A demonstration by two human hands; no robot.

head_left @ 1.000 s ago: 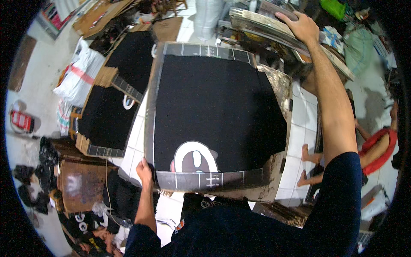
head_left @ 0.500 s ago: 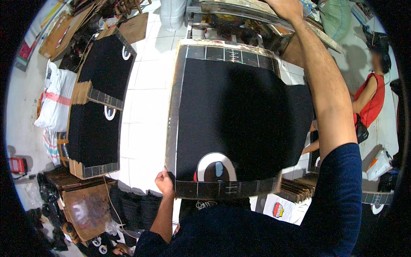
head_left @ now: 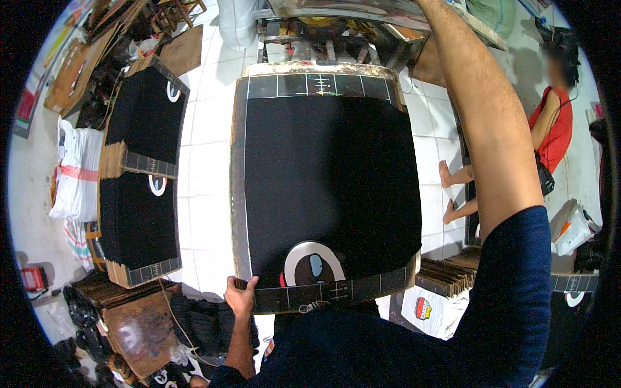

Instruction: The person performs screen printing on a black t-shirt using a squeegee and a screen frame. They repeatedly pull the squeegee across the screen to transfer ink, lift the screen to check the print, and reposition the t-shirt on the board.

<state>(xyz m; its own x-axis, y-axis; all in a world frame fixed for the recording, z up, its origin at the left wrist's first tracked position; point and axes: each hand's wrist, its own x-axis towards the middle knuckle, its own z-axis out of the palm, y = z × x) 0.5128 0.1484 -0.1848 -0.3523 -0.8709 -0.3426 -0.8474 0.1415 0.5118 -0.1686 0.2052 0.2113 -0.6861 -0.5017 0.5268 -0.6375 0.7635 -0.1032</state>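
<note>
A black cloth (head_left: 330, 168), seemingly a garment, lies flat over a large board (head_left: 240, 187) in front of me. Dark strips with white ruled lines run along the board's far and near ends. On the cloth's near part sits a round white, brown and blue eye-like print (head_left: 299, 257) with a bit of red. My left hand (head_left: 240, 296) is closed on the board's near-left corner. My right arm stretches to the far edge of the view, where the hand passes out of sight beside a long frame (head_left: 369, 14).
On the left, boards with black cloths (head_left: 139, 220) bear similar prints, beside white sacks (head_left: 79, 168). Stacked boards (head_left: 446, 279) and a white printed cloth (head_left: 424, 310) are at near right. A person in red (head_left: 556, 126) sits at right, legs stretched toward the board.
The cloth's right side, which bulged out past the board, now lies straighter. My left hand has shifted onto the board's corner. My right hand has moved out of view at the far edge.
</note>
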